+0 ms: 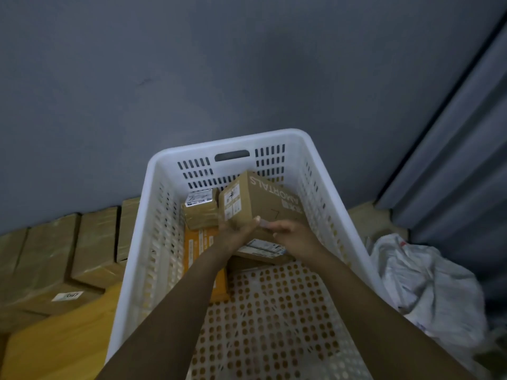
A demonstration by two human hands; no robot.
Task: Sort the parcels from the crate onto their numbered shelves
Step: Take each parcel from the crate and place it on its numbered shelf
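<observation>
While left hand (236, 232) and right hand (294, 235) clasp the cardboard box (264, 200) over the crate (230, 140), it seems stiff, light; grip opposite sides.

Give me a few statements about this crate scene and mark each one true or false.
1. The left hand grips the printed cardboard box. True.
2. The crate is blue. False: it is white.
3. The held box is the only parcel at the crate. False: a small taped parcel and an orange parcel lie in it too.
4. A crumpled white bag lies to the right of the crate. True.
</observation>
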